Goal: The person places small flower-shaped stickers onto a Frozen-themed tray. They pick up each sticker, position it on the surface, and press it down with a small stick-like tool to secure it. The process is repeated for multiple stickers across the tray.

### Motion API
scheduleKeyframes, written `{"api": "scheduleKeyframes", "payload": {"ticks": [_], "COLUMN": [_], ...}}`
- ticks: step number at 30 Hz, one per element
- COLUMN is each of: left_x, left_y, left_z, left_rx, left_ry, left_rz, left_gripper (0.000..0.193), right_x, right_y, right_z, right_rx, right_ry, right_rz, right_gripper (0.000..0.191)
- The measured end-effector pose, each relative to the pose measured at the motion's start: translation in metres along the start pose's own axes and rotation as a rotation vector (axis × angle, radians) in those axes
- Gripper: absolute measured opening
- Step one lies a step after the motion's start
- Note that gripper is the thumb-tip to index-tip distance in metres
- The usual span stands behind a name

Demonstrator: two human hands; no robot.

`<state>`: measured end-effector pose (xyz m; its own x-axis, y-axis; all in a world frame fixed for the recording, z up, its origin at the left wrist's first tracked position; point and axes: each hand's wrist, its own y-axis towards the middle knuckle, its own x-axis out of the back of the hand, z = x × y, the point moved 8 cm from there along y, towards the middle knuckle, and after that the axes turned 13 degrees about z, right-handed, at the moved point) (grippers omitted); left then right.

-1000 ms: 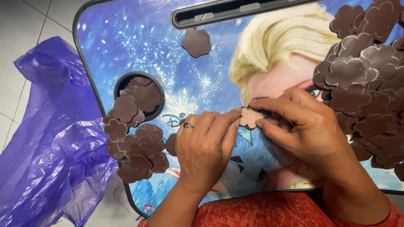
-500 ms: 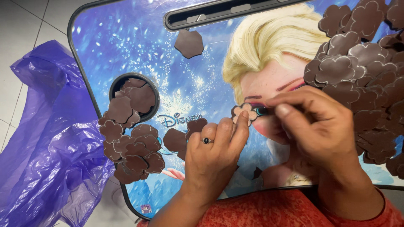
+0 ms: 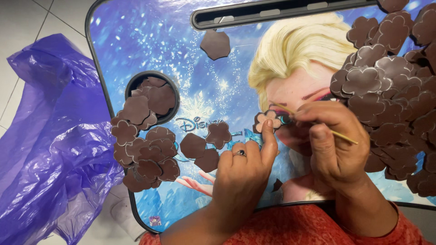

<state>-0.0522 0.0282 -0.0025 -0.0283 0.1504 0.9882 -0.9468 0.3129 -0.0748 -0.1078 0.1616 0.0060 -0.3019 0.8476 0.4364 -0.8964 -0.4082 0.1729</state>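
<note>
A small brown flower-shaped cut-out (image 3: 268, 120) lies on a blue picture-printed lap tray (image 3: 150, 50). My left hand (image 3: 243, 170), with a ring on one finger, presses its index fingertip on the cut-out's lower edge. My right hand (image 3: 334, 145) pinches a thin wooden stick (image 3: 343, 135) whose tip meets the cut-out. A heap of brown flower-shaped pieces (image 3: 390, 95) lies to the right of my right hand. Another pile of brown pieces (image 3: 143, 145) spills from the tray's round cup hole at the left.
A crumpled purple plastic bag (image 3: 45, 140) lies on the white tiled floor left of the tray. A single brown hexagonal piece (image 3: 215, 44) sits near the tray's handle slot (image 3: 281, 11). Three loose brown pieces (image 3: 206, 145) lie beside my left hand.
The flower cut-out has shifted right and up on the tray. My left hand now holds it with one fingertip, and the stick shows in my right hand.
</note>
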Motion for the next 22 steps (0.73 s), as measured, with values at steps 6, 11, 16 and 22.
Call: {"api": "scheduleKeyframes", "payload": {"ticks": [6, 11, 16, 22], "left_x": [-0.006, -0.014, -0.014, -0.008], "left_y": [-0.003, -0.003, -0.003, -0.003], "left_z": [-0.006, -0.012, -0.014, -0.01], "left_rx": [0.022, -0.03, -0.058, -0.057], "left_ry": [-0.029, -0.019, -0.054, -0.056], "left_rz": [0.022, 0.068, 0.093, 0.053], "left_gripper": [0.053, 0.032, 0.018, 0.047], "right_x": [-0.023, -0.029, -0.031, -0.036], "right_y": [0.009, 0.012, 0.011, 0.009], "right_z": [0.02, 0.024, 0.021, -0.027], "right_rx": [0.187, 0.2, 0.207, 0.192], "right_ry": [-0.196, -0.253, -0.292, -0.299], "right_rz": [0.198, 0.218, 0.225, 0.238], "right_gripper": [0.023, 0.021, 0.02, 0.02]}}
